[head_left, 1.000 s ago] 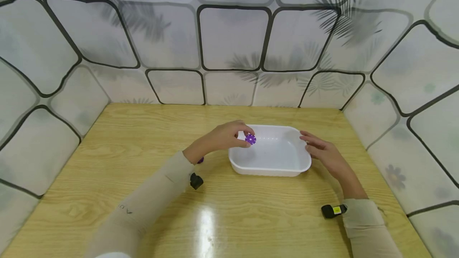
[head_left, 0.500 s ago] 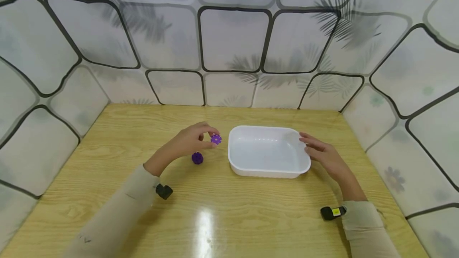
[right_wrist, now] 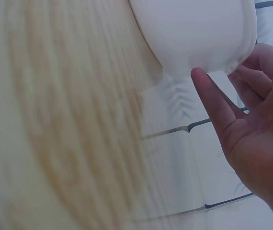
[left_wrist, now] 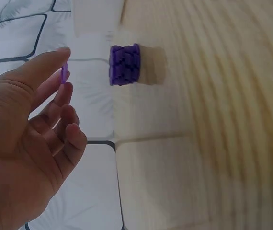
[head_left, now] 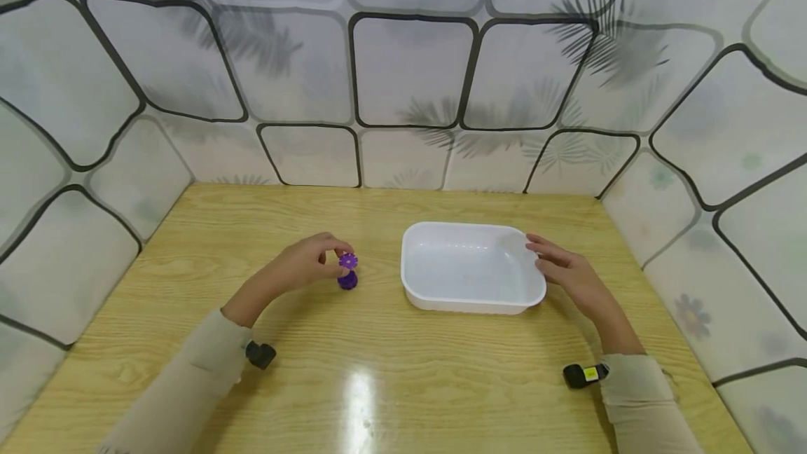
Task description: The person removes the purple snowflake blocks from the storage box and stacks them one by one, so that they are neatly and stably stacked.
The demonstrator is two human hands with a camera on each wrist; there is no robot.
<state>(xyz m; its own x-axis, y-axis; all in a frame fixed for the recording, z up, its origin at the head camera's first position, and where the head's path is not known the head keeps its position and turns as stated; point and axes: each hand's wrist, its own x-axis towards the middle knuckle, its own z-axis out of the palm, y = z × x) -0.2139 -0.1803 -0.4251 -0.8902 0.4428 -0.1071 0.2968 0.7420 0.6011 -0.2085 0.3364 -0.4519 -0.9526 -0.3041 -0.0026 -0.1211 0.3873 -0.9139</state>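
Note:
My left hand [head_left: 305, 263] pinches a thin purple disc [head_left: 348, 261] with a notched edge and a small hole in its middle, seen nearly edge-on in the left wrist view. Just below and behind it in the head view stands a short stack of dark purple notched discs [left_wrist: 125, 64] on the table. In the left wrist view a gap separates the held disc from that stack. A white rectangular tray [head_left: 469, 304] sits right of the stack. At its right end, my right hand [head_left: 576, 275] rests its fairly straight fingers on the rim, with the thumb [right_wrist: 208, 91] against the end wall.
The light wood table [head_left: 403, 370] ends at patterned walls [head_left: 410, 69] behind and on both sides. Black wrist cameras are worn on the left wrist [head_left: 260, 354] and right wrist [head_left: 583, 375].
My left hand has drawn back leftward from over the tray with the purple disc, to above the disc stack, which came into full view. The right hand and tray stay about still.

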